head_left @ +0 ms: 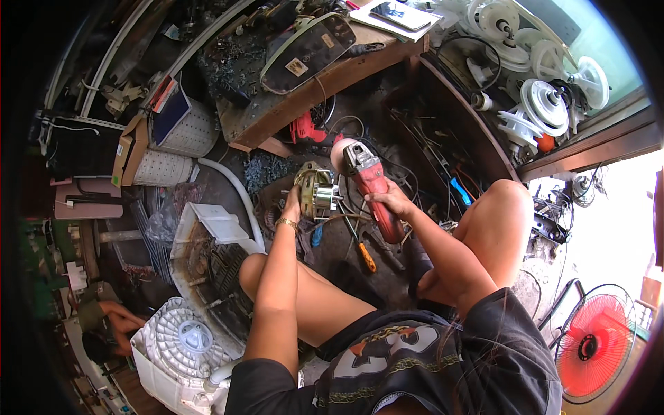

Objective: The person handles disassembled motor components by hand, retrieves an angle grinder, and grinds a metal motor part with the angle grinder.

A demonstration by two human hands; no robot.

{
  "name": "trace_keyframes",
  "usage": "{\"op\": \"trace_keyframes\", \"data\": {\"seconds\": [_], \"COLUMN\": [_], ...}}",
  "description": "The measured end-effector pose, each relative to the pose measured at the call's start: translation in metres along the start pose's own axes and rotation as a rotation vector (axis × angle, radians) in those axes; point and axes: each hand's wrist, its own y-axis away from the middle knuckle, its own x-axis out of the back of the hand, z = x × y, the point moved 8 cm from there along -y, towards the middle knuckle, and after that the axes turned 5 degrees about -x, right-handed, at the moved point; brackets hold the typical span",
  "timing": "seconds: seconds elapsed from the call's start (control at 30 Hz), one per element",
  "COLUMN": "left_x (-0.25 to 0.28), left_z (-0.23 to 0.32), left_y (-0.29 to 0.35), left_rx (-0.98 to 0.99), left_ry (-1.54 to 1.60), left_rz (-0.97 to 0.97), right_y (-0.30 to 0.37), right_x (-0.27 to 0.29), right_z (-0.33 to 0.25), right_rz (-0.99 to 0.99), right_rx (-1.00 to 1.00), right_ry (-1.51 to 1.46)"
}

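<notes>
My left hand [292, 206] is closed around the left side of an electric motor [319, 197], which has a brassy housing and a shiny metal core with a shaft. Most of those fingers are hidden behind the motor. In my right hand [395, 200] is a red angle grinder [374, 185], gripped by its body. Its disc [340, 155] points up and to the left, close to the motor's upper right side. Whether the disc touches the motor or spins, I cannot tell. Below the two lies a screwdriver with an orange handle [367, 259] on the floor.
A wooden workbench [304, 104] stands ahead, with a dark flat panel [308, 55] and a phone on it. White plastic pulleys [546, 104] crowd the far right. A white washing-machine tub [187, 342] sits at lower left, near another person. A red fan [595, 342] is at lower right.
</notes>
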Motion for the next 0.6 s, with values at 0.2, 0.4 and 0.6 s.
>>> {"op": "trace_keyframes", "data": {"seconds": [0.2, 0.4, 0.6], "left_x": [0.013, 0.005, 0.007], "left_z": [-0.012, -0.020, -0.023], "left_y": [-0.013, -0.018, -0.015], "left_rx": [0.056, 0.004, 0.069], "left_ry": [0.087, 0.071, 0.153], "left_rz": [-0.004, 0.003, 0.012], "right_y": [-0.002, 0.001, 0.001], "right_x": [-0.014, -0.010, -0.013], "right_z": [0.002, 0.002, 0.001], "right_rz": [-0.032, -0.008, -0.017], "right_rx": [-0.039, -0.035, -0.079], "right_ry": [0.032, 0.065, 0.006]}}
